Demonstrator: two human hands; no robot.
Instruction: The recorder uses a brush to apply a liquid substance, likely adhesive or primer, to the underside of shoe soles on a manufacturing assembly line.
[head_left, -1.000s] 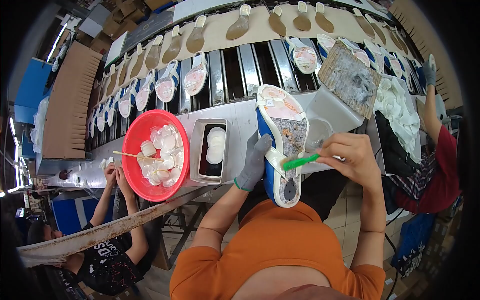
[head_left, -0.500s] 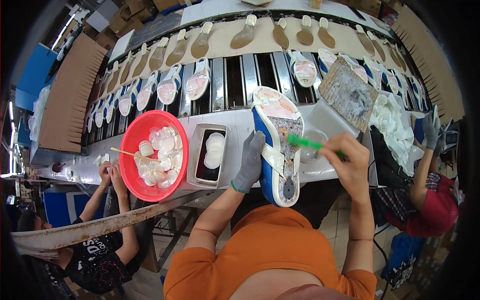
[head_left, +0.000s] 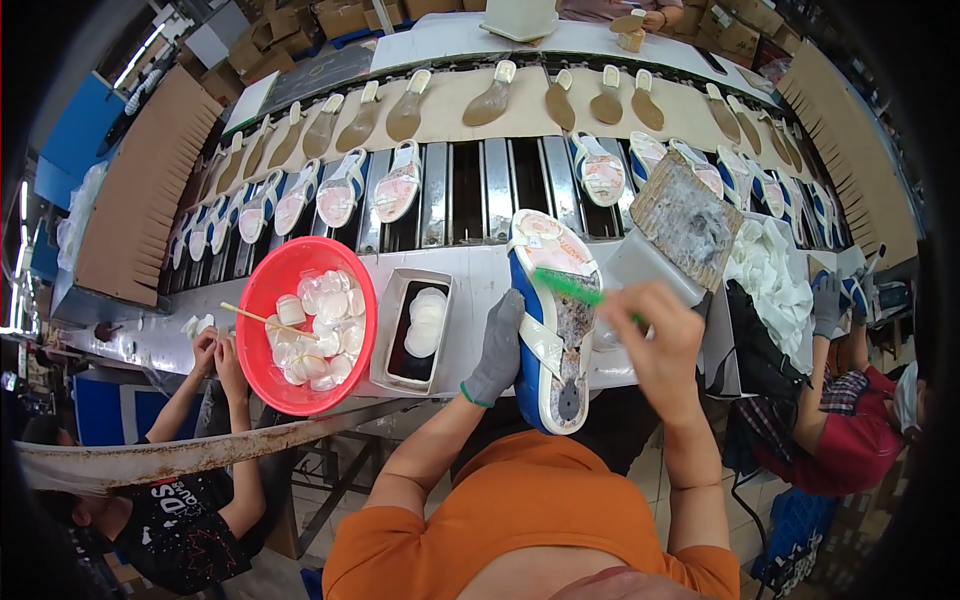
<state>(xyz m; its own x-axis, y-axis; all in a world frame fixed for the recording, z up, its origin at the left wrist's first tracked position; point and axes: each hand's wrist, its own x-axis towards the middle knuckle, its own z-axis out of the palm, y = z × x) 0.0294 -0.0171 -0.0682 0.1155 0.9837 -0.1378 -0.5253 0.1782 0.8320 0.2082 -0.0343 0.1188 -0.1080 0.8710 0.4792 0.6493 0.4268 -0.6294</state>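
Observation:
My left hand (head_left: pixel 500 340), in a grey glove, grips the side of an upturned blue-and-white sandal (head_left: pixel 577 325). The underside faces up: pale pink at the toe, speckled grey towards the heel, with a white strap across its left side. My bare right hand (head_left: pixel 652 335) is closed around the handle of a small green brush (head_left: pixel 568 286). Its bristles lie over the front half of the underside, where the pink and grey areas meet. Whether they press on it, I cannot tell.
Left stand a red basin (head_left: pixel 310 258) of translucent discs and a white tray (head_left: pixel 444 340) with more. A rough board (head_left: pixel 690 215) leans right, beside crumpled white material (head_left: pixel 768 280). Beyond, a roller conveyor (head_left: pixel 465 190) carries sandals and brown soles (head_left: pixel 490 102). Co-workers sit either side.
The brush has moved left and towards the toe across the underside, my right hand going with it. My view has shifted, so the scene sits a little lower. My left hand keeps its grip.

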